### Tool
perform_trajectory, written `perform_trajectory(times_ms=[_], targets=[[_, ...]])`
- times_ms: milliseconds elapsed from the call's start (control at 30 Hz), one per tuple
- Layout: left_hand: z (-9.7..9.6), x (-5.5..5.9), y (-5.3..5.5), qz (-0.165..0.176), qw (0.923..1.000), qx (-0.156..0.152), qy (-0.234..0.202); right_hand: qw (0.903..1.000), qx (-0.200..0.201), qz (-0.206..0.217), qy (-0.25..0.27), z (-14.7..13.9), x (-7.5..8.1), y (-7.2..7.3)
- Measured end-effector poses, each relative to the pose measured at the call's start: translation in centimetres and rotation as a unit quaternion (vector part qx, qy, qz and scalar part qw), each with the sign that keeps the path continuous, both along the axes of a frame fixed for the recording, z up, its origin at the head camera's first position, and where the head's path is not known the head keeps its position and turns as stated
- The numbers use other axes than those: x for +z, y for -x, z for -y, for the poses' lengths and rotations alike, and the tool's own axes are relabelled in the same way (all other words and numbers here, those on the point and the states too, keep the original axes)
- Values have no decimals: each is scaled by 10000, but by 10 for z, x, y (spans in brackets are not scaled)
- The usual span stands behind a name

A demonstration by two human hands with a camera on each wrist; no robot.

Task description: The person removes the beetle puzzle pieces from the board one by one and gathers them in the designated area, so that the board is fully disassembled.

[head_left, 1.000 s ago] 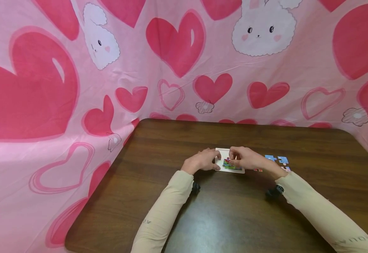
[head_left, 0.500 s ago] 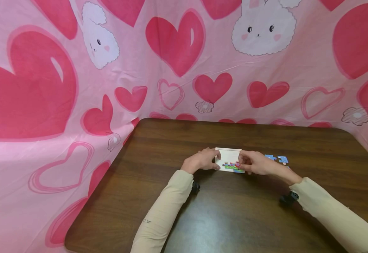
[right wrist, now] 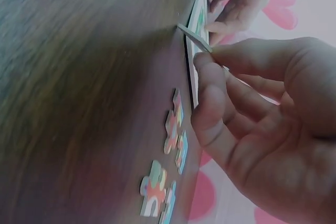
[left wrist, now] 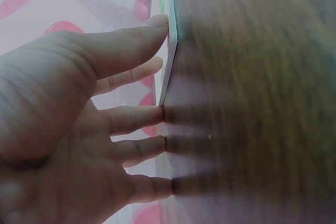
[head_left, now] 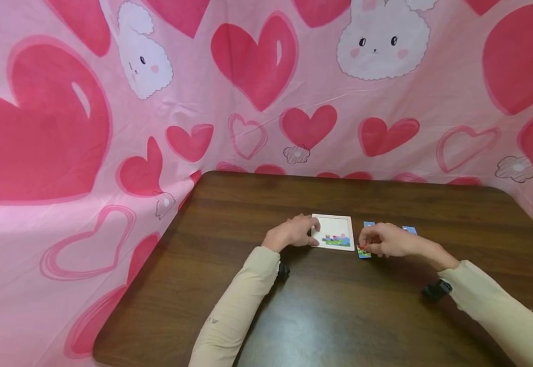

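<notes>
A shallow white puzzle tray (head_left: 332, 226) lies on the brown table, with joined colourful pieces (head_left: 337, 240) along its near right part. My left hand (head_left: 294, 232) rests at the tray's left side, fingers extended; in the left wrist view the thumb (left wrist: 131, 45) touches the tray edge and several fingertips meet the tabletop. Just right of the tray, my right hand (head_left: 388, 240) pinches a green and red puzzle piece (head_left: 364, 253) between thumb and index finger. The right wrist view has this puzzle piece (right wrist: 194, 38) edge-on and tilted.
Several loose puzzle pieces (right wrist: 154, 190) lie on the table (head_left: 312, 311) beside my right hand, partly hidden by it in the head view. A pink cloth (head_left: 257, 76) with hearts and rabbits hangs behind the table and along its left side.
My right hand has moved from over the tray to its right side and now holds a loose puzzle piece. More of the joined pieces shows. The left hand has stayed in place.
</notes>
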State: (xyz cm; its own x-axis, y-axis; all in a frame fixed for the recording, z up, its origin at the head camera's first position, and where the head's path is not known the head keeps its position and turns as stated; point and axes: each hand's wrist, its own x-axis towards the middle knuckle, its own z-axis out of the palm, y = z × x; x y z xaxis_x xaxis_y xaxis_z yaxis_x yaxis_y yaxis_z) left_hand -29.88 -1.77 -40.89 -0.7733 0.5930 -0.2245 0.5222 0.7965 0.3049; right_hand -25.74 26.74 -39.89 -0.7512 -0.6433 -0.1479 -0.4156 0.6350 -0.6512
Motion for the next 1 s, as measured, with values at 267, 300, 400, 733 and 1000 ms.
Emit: perform_trajectory(times_ms=[267,300,400,733,1000], targets=[[-1,1,-1,72,10000,19,-5,9987,196,477,-54,-10,1,-2],[-2,2,-1,61,10000,20,6,9982,200,555,-73,-10,1,-2],[-2,2,-1,58,10000,29,16,9969,194,749,-110,-12,0,-2],[-1,2,0,5,10000,-63,12,9952,72,943,-238,-17,-1,-4],[-1,2,1,-17,10000,-78,21,9931,-69,1062,-495,-14,1,-1]])
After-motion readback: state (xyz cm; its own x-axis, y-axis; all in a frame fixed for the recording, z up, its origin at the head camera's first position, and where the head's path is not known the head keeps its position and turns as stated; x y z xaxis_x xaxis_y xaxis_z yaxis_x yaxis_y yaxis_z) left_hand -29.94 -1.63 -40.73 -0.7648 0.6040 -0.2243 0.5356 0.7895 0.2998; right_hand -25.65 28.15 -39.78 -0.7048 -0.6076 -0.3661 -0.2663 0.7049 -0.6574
